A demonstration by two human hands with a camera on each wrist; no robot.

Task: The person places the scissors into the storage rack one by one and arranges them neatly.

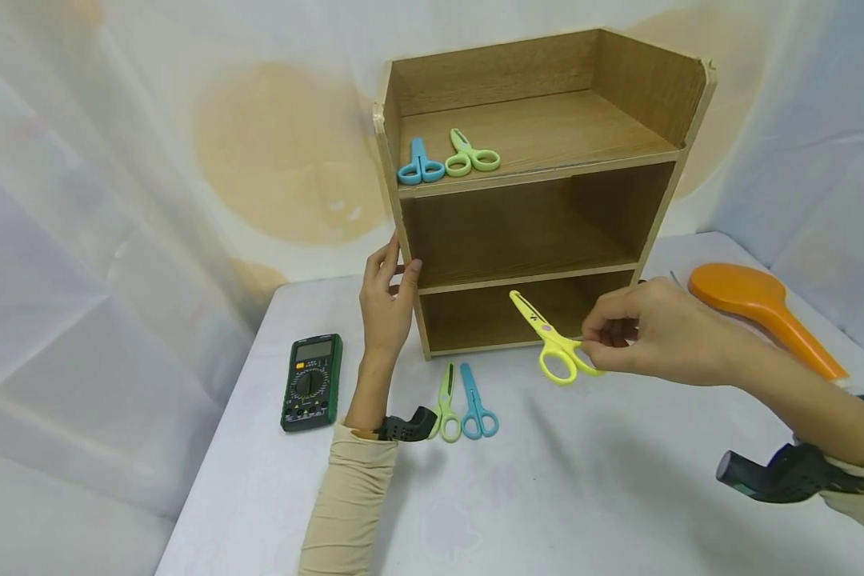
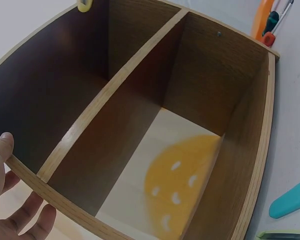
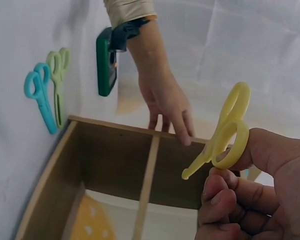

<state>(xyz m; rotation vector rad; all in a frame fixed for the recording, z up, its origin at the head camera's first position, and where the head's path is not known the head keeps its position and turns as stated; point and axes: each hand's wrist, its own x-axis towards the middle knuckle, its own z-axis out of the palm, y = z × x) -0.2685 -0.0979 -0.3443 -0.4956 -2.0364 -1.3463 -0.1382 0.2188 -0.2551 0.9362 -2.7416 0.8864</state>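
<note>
Just ahead of your right hand (image 1: 648,332), pinching the yellow scissors (image 1: 553,342), gapes the bottom shelf; your left hand (image 1: 386,300), fingers straight, steadies the wooden shelf unit (image 1: 662,112), so slide them in.

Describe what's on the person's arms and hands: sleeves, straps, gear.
Both hands are bare: left hand, right hand. Each forearm wears a beige long sleeve pushed back from the wrist. A dark wrist camera mount sits at each cuff, black on the left, dark green-black on the right. No gloves or visible cables.
</note>
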